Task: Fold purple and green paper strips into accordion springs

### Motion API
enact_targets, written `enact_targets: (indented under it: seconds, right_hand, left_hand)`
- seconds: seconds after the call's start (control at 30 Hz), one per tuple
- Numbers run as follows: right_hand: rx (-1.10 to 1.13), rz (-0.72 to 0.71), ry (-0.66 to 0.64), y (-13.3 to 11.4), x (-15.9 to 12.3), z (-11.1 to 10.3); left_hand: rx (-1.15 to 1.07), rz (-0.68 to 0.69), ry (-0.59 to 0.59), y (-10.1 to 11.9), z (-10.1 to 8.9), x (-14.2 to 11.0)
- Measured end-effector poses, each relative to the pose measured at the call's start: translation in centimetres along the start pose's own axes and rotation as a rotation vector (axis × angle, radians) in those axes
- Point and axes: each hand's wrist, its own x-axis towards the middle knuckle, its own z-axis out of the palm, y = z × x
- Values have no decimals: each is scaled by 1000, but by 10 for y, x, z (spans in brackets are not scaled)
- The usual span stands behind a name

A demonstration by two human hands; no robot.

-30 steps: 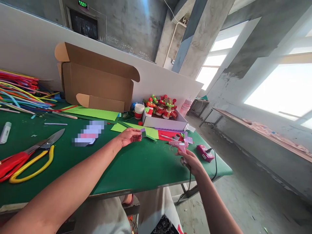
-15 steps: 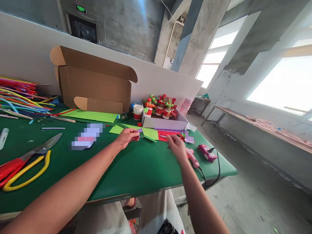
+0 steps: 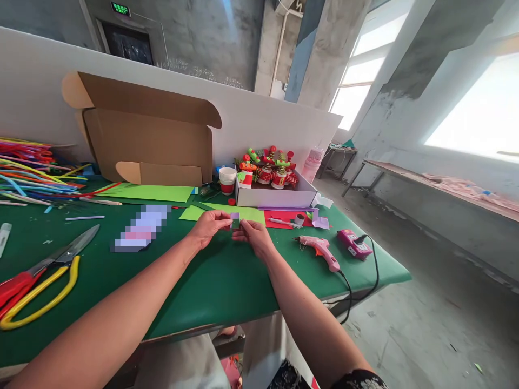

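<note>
Between my two hands is a small purple and green piece of paper (image 3: 235, 219), held above the green table (image 3: 211, 292). My left hand (image 3: 211, 227) pinches its left side. The fingers of my right hand (image 3: 255, 235) are closed on its right edge. To the right of my hands, a pink glue gun (image 3: 320, 250) lies on its side with its nozzle pointing left. Behind the hands lie a light green sheet (image 3: 253, 214) and a red sheet (image 3: 275, 217), with a pen (image 3: 285, 222) and a small roll (image 3: 299, 219) on the red one.
A white box (image 3: 275, 197) of red and green spring figures stands behind, beside stacked paper cups (image 3: 227, 180). An open cardboard box (image 3: 150, 143) leans at the back. Large scissors (image 3: 52, 275) and pipe cleaners (image 3: 36, 173) are left. A corded magenta box (image 3: 354, 244) sits right.
My right hand has put the glue gun down on the table and moved left to the small paper piece. My left hand has kept its pinch on the piece.
</note>
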Motion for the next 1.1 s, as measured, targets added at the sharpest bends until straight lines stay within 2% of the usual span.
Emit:
enact_targets:
  seconds: [0.53, 0.87, 1.1]
  right_hand:
    - [-38, -8, -9, -7, -3, 2]
    - [-20, 17, 23, -9, -4, 2]
    - [33, 60, 43, -11, -5, 3]
  left_hand:
    - [20, 14, -40, 2, 2, -4]
    - [252, 148, -98, 2, -3, -3]
    - [416, 262, -181, 7, -7, -3]
